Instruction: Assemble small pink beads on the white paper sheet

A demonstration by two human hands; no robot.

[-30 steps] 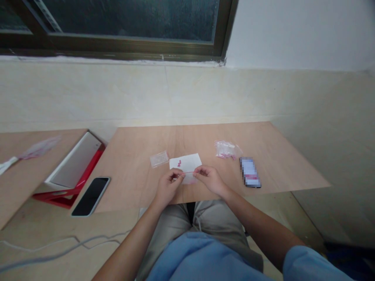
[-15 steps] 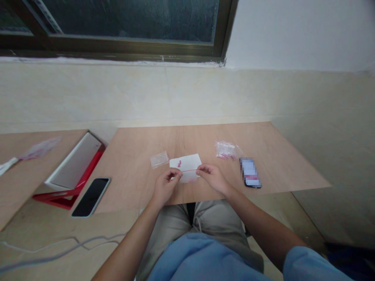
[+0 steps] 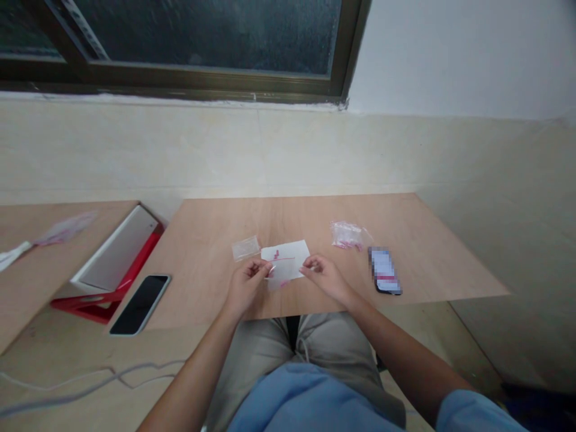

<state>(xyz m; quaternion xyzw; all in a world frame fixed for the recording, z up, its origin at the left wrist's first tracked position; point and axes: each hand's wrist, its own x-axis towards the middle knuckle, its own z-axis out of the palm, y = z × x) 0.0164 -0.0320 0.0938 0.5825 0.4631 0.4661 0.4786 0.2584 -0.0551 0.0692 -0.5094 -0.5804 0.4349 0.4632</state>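
Item: small clear bag (image 3: 282,271), thin transparent film with a red strip along its mouth, held just above the white card (image 3: 288,255) at the near middle of the wooden board (image 3: 427,252).

Hold: your left hand (image 3: 244,284) pinches the bag's left edge between thumb and forefinger, the other fingers curled in. Your right hand (image 3: 324,276) pinches the right edge the same way. Both pinches are closed on the film, and the bag hangs slack between them (whether its mouth is parted or sealed is too small to tell).

Handling, as a judgement: very light, limp and slick. It will fold, twist or slide out of a loose pinch, so take it by the red strip, which looks the stiffest part. Hold at the two ends of the mouth rather than the body, where the film would only crumple. Not fragile, though it is easily creased. A few pink pieces show near its lower edge and would likely spill if you tip it.

Surroundings, placed from the white card:
- second clear bag (image 3: 245,247), flat on the board, just left of the card.
- crumpled bag of pink bits (image 3: 347,234), to the right and slightly beyond.
- phone with lit screen (image 3: 384,271), further right, past that bag.
- dark phone (image 3: 140,303), well to the left and nearer you.
- red and white box (image 3: 112,264), left again, leaning at the board's edge.
- pink marks on the card itself, near its left end.
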